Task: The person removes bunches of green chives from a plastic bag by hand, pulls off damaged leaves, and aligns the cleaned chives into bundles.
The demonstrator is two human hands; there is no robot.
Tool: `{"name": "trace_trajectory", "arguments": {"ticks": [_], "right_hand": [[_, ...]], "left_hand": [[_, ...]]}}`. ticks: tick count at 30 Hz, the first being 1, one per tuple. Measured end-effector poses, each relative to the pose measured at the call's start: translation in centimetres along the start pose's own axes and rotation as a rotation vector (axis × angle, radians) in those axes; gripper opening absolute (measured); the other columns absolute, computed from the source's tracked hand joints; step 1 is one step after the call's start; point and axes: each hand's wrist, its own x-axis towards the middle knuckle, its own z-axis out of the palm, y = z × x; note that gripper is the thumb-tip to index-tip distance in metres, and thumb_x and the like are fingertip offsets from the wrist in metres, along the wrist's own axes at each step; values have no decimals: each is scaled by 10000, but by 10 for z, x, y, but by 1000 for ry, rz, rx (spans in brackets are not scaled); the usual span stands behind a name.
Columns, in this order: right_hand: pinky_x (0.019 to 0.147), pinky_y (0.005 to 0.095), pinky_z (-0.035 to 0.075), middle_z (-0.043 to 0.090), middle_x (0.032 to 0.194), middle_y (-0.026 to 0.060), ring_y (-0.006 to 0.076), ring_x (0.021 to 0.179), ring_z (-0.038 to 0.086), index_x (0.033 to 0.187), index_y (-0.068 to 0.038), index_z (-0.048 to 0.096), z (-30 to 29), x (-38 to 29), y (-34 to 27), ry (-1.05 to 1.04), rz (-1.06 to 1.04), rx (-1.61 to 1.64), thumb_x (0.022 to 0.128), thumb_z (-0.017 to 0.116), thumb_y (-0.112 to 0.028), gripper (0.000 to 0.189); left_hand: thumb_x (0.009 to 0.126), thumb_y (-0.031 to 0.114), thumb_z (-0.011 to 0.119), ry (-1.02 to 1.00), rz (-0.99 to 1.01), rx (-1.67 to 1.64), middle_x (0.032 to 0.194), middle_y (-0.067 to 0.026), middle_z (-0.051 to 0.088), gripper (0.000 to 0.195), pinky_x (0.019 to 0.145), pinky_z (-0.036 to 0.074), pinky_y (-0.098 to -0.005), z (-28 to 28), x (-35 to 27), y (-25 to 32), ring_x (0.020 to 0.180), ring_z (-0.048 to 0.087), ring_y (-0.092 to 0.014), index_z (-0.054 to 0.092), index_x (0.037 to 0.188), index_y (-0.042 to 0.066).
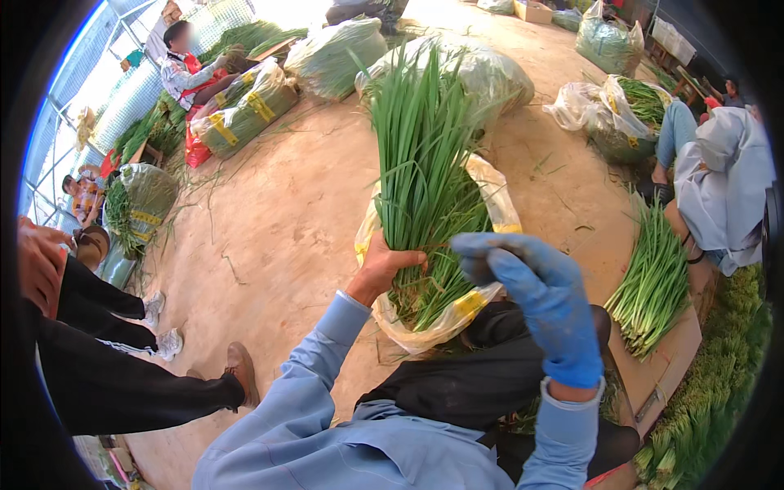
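Observation:
My bare left hand (387,264) grips a bundle of long green leafy stalks (416,147) near its lower end, above an open plastic bag (422,340) with yellow print. Loose grassy leaves (441,294) fill that bag. To the right of the bundle is my right hand (533,288), in a dirty blue glove, its fingers bent together. A thin reddish strand (438,246) runs from the bundle to the gloved fingertips, which pinch it.
Trimmed green stalks (652,285) lie on a board (664,367) at the right, beside stacked bundles (716,380). Filled plastic bags (337,58) stand ahead. People's legs (141,380) are at the left; a seated person (726,177) is at the right, others farther back.

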Motion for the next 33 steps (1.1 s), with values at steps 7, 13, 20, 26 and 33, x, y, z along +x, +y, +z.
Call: {"name": "trace_trajectory", "arguments": {"ticks": [7,13,20,26,33], "right_hand": [[719,255,482,654,815,59,117,749,585,903,31,634,-7,79,80,380,-153,25,928,574,-291,328],[780,305,451,655,917,99,160,830,566,1029,39,604,-28,77,112,235,222,-265,853,620,-494,562],[940,302,401,585,1181,95,158,1053,519,1240,33,498,-42,72,96,-111,55,-180,829,669,-448,655],[878,311,454,629,1095,110,179,964,578,1189,35,554,-49,59,80,289,106,-688,858,663,-345,515],[760,276,508,673,896,93,135,796,626,950,8,643,-45,26,10,700,-510,-157,939,533,-124,172]], "left_hand": [[675,-78,645,-20,20,14,840,-87,629,336,622,523,-311,26,-7,2,676,622,-180,576,1001,-38],[667,-96,654,-79,7,-20,833,-71,623,350,642,527,-302,35,-7,3,700,616,-166,580,1002,-31],[664,-88,662,-124,-10,61,847,-69,629,364,645,524,-299,44,-8,-1,711,613,-148,574,1012,-32],[668,-92,644,-132,5,114,842,-73,628,337,630,519,-300,48,-8,3,698,618,-158,575,993,-35],[683,14,682,-123,-110,-120,803,-111,634,346,584,520,-306,48,-4,3,640,623,-188,576,1008,-41]]}}
